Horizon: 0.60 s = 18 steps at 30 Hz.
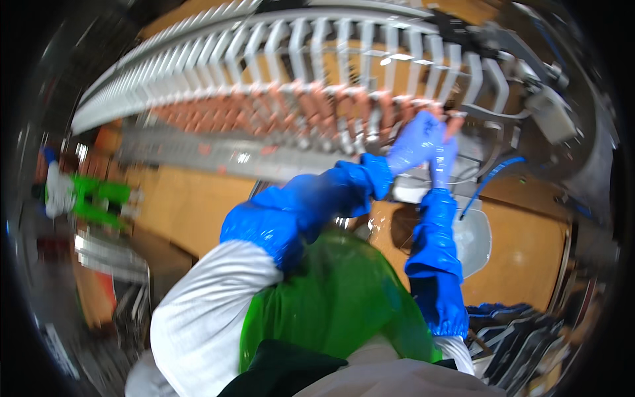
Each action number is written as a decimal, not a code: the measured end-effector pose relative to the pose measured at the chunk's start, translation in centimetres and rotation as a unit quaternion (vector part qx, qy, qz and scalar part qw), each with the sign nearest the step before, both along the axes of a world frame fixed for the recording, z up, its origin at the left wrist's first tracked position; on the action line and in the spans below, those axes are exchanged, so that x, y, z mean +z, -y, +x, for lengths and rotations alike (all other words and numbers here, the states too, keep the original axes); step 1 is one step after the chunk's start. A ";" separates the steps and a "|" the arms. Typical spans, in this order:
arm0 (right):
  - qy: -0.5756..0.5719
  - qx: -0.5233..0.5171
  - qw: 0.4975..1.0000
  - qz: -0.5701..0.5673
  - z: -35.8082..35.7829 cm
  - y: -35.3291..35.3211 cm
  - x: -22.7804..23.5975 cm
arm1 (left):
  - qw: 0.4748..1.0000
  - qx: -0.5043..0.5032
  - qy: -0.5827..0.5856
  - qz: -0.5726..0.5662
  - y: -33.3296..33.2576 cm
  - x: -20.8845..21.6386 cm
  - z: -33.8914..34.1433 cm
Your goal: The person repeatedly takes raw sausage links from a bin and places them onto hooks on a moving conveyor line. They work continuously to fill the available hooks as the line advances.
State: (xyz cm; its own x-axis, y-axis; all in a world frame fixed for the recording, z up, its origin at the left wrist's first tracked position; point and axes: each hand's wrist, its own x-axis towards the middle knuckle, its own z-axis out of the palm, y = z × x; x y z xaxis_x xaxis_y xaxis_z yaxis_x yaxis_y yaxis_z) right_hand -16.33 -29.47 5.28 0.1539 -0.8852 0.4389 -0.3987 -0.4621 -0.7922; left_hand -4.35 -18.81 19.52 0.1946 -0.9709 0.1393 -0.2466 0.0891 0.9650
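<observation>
Reddish-brown sausages (311,109) hang in a long row of linked loops below a conveyor (284,49) with many pale, bent hooks. At the right end of this row, my two gloved hands are close together. My left hand (418,140) reaches up against the last hanging links, with its fingers blurred and partly hidden. Just right of it and partly behind it, my right hand (443,155) is closed round a short sausage end (454,124) that sticks out above its fingers. Blue sleeve covers reach up both forearms, and a green apron covers my front.
A metal trough or rail (245,157) runs under the sausages. Below my right hand stands a whitish tub (473,241), with a blue hose (493,175) above it. Machine parts (552,112) stand at right. Another person in a green apron (99,198) works at far left.
</observation>
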 end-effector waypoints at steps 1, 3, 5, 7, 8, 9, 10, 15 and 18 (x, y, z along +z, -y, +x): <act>0.052 -0.006 0.958 0.283 2.2 -3.9 5.5 | 0.994 0.056 -0.022 -0.092 -0.2 -2.7 1.0; 0.332 0.168 0.859 0.351 3.0 -6.9 7.0 | 0.973 0.125 0.025 -0.194 -1.3 -6.3 -0.1; 0.304 0.199 0.813 0.455 3.0 -8.3 8.7 | 0.962 0.115 0.154 -0.191 -1.6 -6.2 1.1; 0.171 0.198 0.842 0.472 2.1 -6.9 8.8 | 0.950 0.056 0.275 -0.134 -2.6 -5.4 2.8; 0.073 0.190 0.861 0.465 2.3 -6.8 10.8 | 0.939 -0.007 0.345 0.003 -3.3 -3.3 3.9; 0.009 0.180 0.879 0.441 2.8 -7.2 12.8 | 0.948 0.005 0.304 -0.097 -4.2 -2.9 4.7; 0.004 0.188 0.887 0.422 1.4 -5.6 11.5 | 0.952 -0.023 0.291 -0.090 -4.1 -2.9 4.7; -0.061 0.170 0.924 0.336 4.6 -5.7 8.7 | 0.931 -0.161 0.327 0.028 -5.0 -8.6 9.5; -0.084 0.161 0.933 0.312 5.7 -5.9 7.9 | 0.899 -0.139 0.413 0.044 -9.5 -15.6 14.2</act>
